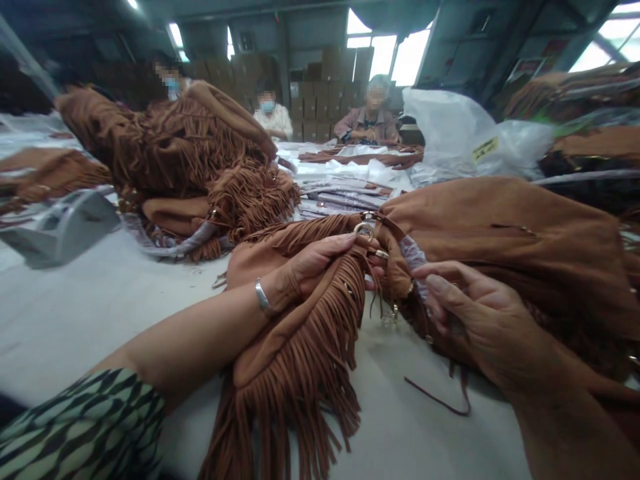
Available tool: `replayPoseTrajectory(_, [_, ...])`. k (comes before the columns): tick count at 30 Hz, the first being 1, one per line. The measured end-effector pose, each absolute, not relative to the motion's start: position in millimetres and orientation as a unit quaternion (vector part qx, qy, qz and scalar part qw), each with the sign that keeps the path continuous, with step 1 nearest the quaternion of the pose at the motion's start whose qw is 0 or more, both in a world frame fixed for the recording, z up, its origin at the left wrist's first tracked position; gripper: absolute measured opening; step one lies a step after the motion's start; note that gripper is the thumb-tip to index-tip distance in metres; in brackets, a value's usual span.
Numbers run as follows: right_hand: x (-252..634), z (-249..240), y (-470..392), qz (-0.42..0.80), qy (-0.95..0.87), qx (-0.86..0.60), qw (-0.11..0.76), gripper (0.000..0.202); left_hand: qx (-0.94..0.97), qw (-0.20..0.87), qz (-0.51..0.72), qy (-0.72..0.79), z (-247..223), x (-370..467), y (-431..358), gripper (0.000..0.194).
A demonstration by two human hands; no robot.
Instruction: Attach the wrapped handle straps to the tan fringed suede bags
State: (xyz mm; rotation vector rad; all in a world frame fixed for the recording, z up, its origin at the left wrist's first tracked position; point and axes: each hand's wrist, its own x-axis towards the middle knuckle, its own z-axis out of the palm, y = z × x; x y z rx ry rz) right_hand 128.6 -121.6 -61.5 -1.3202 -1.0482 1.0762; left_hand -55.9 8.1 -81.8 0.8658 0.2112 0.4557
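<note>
We are gripping the fringed bag (273,350) in the left hand (317,262) and pinching 1 plastic-wrapped strap (413,253) with the right hand (483,313). The bag is resting on the white table (100,313).

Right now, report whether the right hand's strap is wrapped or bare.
The strap is partly wrapped: crinkled pale plastic covers it at the right hand; its upper end looks bare.

On the left of the white desk (75,320), a grey object (70,223) stands near heaped brown fringed bags (170,147). Farther right, clear plastic wrapping (443,127) bears a yellow label (485,149). Three people (273,122), stacked boxes (321,103) and bright windows (413,57) fill the far side.
</note>
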Motion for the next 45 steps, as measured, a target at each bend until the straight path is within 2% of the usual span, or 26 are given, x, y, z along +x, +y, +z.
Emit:
replayPoseTrajectory(3, [114,-68,-119,0.416,-0.509,-0.567,0.496,0.041,0.458,0.851,0.241,0.088,-81,-52,0,0.028])
replayPoseTrajectory(8, [91,-76,-112,0.262,-0.601,-0.616,0.437,0.019,0.494,0.827,0.253,0.086,-78,-48,-14,0.028])
replayPoseTrajectory(13, [91,-73,-113,0.267,-0.611,-0.613,0.424,0.012,0.467,0.848,0.231,0.096,-77,-49,-12,0.026])
replayPoseTrajectory(16, [91,-75,-113,0.249,-0.643,-0.614,0.384,0.011,0.448,0.859,0.226,0.098,-79,-49,-9,0.029])
replayPoseTrajectory(18, [87,-79,-115,0.187,-0.673,-0.634,0.334,0.010,0.425,0.870,0.228,0.104,-81,-48,-7,0.031])
replayPoseTrajectory(21, [75,-83,-121,0.010,-0.717,-0.644,0.266,0.013,0.400,0.875,0.240,0.126,-82,-48,-4,0.033])
replayPoseTrajectory(23, [66,-84,-126,-0.085,-0.746,-0.607,0.261,0.016,0.407,0.874,0.227,0.136,-82,-49,-3,0.037])
replayPoseTrajectory(25, [59,-83,-131,-0.128,-0.781,-0.547,0.274,0.019,0.423,0.873,0.199,0.139,-82,-51,-2,0.042])
replayPoseTrajectory(29, [51,-83,-135,-0.124,-0.821,-0.479,0.284,0.019,0.429,0.875,0.194,0.117,-80,-54,-3,0.040])
replayPoseTrajectory(35, [59,-82,-135,-0.092,-0.819,-0.483,0.295,0.016,0.420,0.874,0.222,0.105,-76,-55,-10,0.033])
replayPoseTrajectory(39, [84,-75,-132,-0.084,-0.780,-0.547,0.292,0.021,0.419,0.880,0.210,0.076,-76,-58,-10,0.033])
replayPoseTrajectory(45, [122,-82,-117,-0.041,-0.700,-0.674,0.234,0.037,0.415,0.886,0.202,0.050,-77,-60,-9,0.040])
